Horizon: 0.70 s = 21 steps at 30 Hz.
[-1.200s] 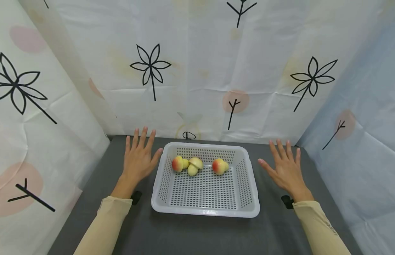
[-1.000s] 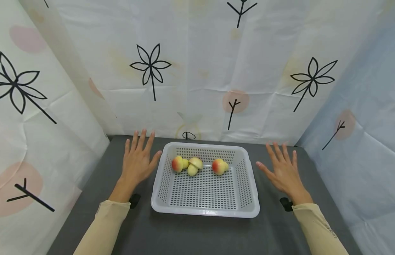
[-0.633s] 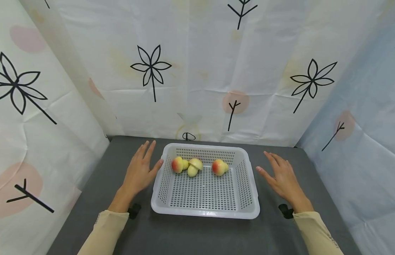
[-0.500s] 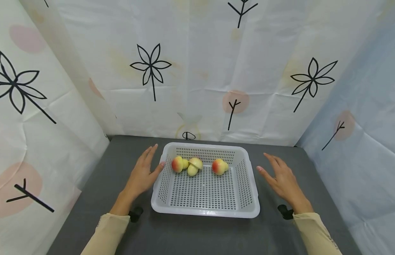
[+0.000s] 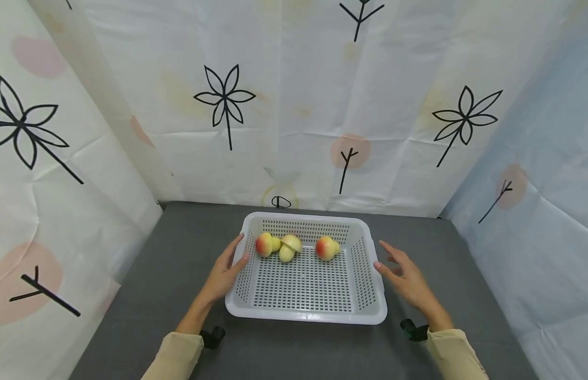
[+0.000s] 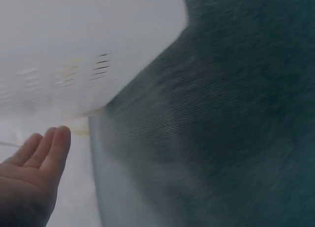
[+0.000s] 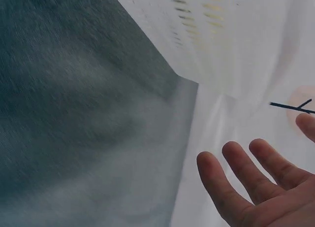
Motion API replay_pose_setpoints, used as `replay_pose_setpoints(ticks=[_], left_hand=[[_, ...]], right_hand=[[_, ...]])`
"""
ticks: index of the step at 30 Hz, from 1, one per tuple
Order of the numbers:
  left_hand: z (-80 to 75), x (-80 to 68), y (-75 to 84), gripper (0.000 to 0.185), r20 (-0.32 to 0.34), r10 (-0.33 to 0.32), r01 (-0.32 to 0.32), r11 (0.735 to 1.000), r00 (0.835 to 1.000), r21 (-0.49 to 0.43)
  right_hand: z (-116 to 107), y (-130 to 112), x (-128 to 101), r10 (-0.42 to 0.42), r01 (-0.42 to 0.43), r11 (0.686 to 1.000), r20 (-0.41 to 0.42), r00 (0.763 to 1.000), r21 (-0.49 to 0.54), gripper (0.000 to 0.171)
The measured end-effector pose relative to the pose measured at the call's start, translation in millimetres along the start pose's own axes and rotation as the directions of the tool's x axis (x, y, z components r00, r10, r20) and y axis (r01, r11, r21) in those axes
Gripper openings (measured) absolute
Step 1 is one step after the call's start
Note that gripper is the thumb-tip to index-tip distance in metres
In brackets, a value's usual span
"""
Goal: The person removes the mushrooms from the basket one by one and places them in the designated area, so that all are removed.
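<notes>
Both hands had closed in on the white perforated basket point(image 5: 305, 314). Left hand point(image 5: 224, 272) and right hand point(image 5: 403, 277), fingers spread, flanked it, perhaps touching its rim. Peach pieces point(image 5: 280, 246) lay at its far end.

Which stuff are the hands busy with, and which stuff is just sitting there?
Busy with:
white basket
left hand, at its left wall
right hand, next to its right wall

Just sitting there:
peach pieces inside the basket
grey table
printed curtains

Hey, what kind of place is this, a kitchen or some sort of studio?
Most likely a small staged recording booth, not a kitchen. Patterned sheets with drawn flowers hang as walls on three sides of a grey table, which holds only a white perforated basket of peach-like fruit.
</notes>
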State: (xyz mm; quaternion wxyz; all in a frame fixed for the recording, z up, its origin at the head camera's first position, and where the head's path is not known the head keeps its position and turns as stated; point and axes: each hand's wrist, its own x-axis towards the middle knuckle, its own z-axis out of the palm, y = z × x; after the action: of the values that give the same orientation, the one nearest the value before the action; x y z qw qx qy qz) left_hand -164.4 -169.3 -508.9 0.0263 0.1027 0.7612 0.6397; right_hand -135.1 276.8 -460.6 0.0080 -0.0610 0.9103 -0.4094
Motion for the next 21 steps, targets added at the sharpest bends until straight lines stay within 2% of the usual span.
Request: replay_pose_setpoints(ticks=[3, 7, 13, 21], left_hand=[[2.6, 0.4, -5.6, 0.06, -0.004, -0.035, 0.035, 0.999, 0.999, -0.04], [5.6, 0.8, -9.7, 0.058, -0.015, -0.076, 0.074, 0.99, 0.997, -0.117], [9.2, -0.3, -13.0, 0.057, -0.002, -0.125, 0.12, 0.958, 0.992, -0.262], [10.2, -2.9, -13.6, 0.057, -0.017, -0.168, 0.155, 0.94, 0.986, -0.305]], right_hand=[[10.6, 6.9, -1.2, 0.02, -0.022, 0.994, 0.016, 1.0, 0.111, 0.068], [25.0, 14.5, -1.0, 0.041, -0.048, 0.965, 0.032, 0.999, 0.259, 0.07], [39.5, 22.9, 0.5, 0.032, -0.024, 0.947, -0.019, 0.999, 0.32, 0.072], [48.0, 33.5, -1.8, 0.015, -0.016, 0.887, 0.006, 1.0, 0.461, 0.07]])
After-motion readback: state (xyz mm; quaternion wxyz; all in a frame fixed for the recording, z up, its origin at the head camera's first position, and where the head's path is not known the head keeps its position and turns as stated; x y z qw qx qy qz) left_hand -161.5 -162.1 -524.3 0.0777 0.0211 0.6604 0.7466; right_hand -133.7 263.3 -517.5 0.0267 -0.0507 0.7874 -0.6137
